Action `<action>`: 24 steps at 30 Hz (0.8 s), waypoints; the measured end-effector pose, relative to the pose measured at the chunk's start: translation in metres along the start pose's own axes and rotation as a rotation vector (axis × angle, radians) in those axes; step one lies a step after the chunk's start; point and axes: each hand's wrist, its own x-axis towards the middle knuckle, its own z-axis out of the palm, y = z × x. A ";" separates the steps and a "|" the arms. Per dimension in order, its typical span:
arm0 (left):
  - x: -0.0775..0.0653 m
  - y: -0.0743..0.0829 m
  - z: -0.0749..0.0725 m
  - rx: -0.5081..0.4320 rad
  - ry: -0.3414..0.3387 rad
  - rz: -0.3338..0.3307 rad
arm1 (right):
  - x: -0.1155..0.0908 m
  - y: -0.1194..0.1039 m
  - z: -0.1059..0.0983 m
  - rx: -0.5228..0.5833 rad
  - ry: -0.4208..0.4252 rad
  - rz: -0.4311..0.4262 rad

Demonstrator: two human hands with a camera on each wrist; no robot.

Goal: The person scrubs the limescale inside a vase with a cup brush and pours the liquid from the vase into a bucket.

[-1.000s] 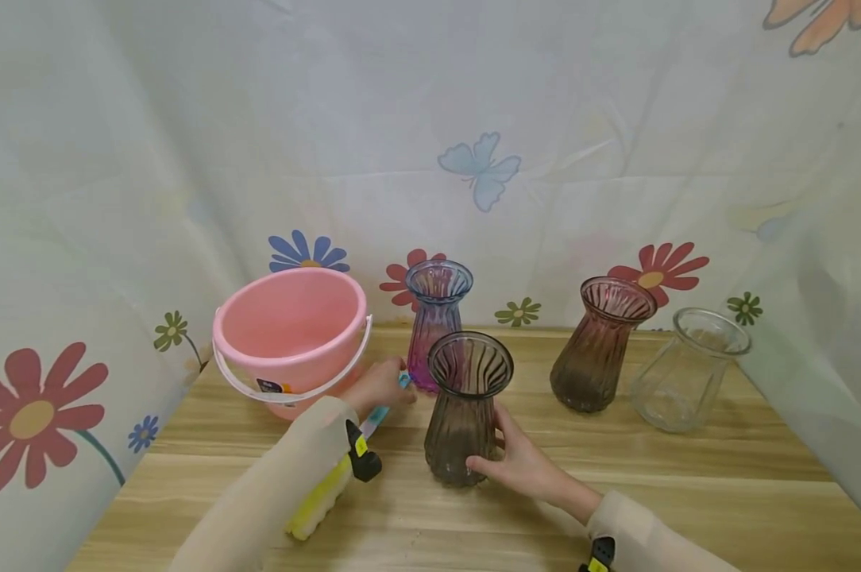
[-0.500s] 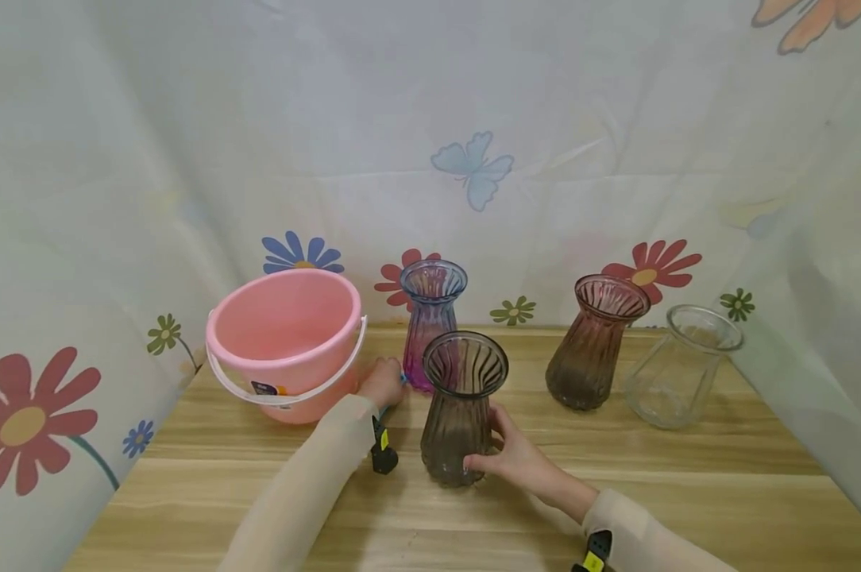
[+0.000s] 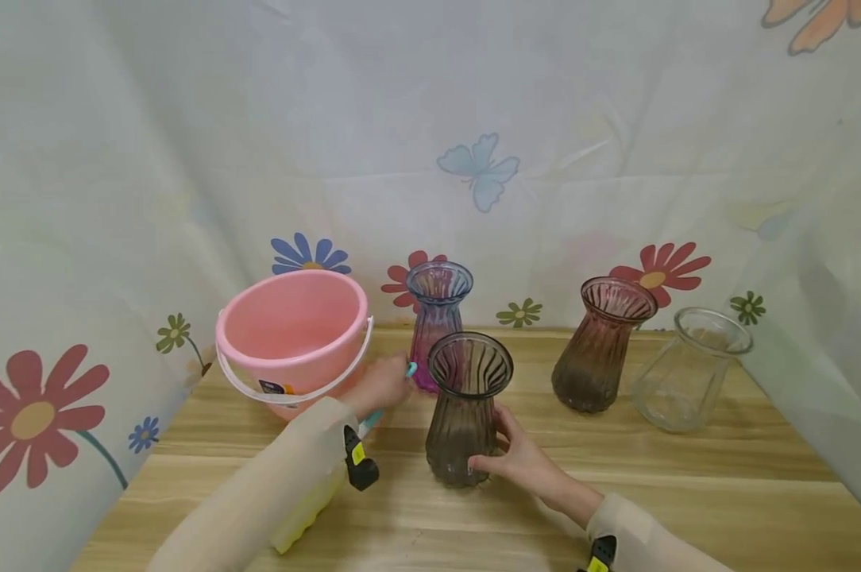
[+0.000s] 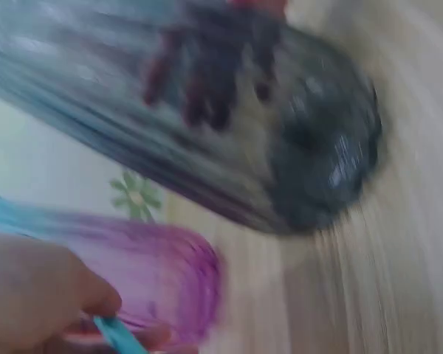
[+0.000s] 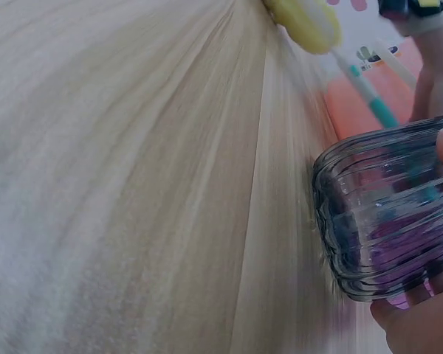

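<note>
My left hand [image 3: 380, 389], beside the pink bucket, grips the teal handle [image 4: 120, 336] of a sponge brush. The brush's yellow sponge head [image 5: 306, 23] points back toward me, partly covered by my left sleeve in the head view. My right hand [image 3: 527, 470] holds a smoky grey ribbed glass vase [image 3: 461, 433] low on its right side, thumb in front and fingers behind. This vase stands upright on the table. Through its glass, several of my right fingers show in the left wrist view. Just behind it stands a blue-to-magenta glass vase [image 3: 426, 338], close to my left hand.
A pink bucket [image 3: 280, 365] with a white handle stands at the back left. Toward the back right are a reddish-brown glass vase [image 3: 593, 361] and a clear glass vase [image 3: 681, 385]. A flower-printed white sheet [image 3: 545, 103] surrounds the wooden table [image 3: 688, 492].
My left forearm swings right, covering the sponge head, then back left, uncovering part of it nearer the front. The right hand and grey vase hold their place; the view shifts slightly.
</note>
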 end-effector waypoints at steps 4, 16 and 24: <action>-0.015 0.016 -0.018 -0.191 -0.037 0.139 | -0.001 0.002 0.000 0.004 0.006 0.010; -0.032 0.054 -0.091 -0.855 -0.005 -0.083 | 0.001 0.004 0.000 -0.004 0.008 0.005; -0.034 0.062 -0.114 -1.035 0.048 0.006 | 0.000 0.003 0.000 -0.016 0.005 0.003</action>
